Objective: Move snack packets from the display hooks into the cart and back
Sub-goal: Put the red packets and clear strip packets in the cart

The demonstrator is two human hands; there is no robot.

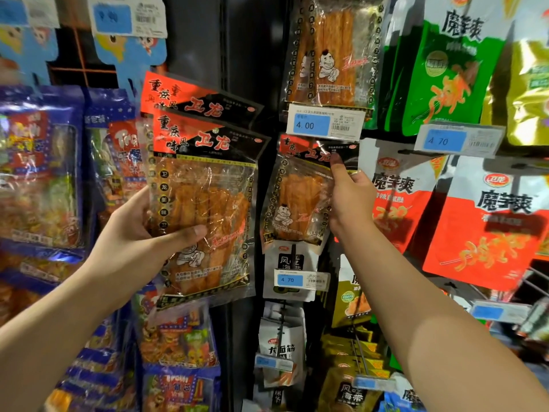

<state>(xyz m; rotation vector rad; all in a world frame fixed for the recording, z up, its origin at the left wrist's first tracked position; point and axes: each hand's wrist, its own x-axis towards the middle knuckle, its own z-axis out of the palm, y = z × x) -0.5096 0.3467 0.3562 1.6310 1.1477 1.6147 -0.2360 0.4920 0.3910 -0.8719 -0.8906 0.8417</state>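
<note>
From the head camera, the left hand (142,230) grips two like snack packets stacked together, thumb laid across the clear window and fingers curled behind. The front packet (208,179) has a red and black header with large printed characters, a yellow-dotted black border, and orange-brown sticks showing through crinkled clear film, with a cartoon figure low down. The back packet (190,96) peeks out above it, tilted left. Both are held in front of the left-middle of the display rack (202,40).

The right hand (349,197) pinches the upper right corner of a third packet (300,191) of the same kind, thumb on its black header. It sits just below the price tag (325,123) reading 4.00; whether it hangs on a hook I cannot tell. A hanging packet (332,52) of the same snack is above the tag. Red packets (487,227) fill the rack's right edge and blue packets (38,173) its left edge.
</note>
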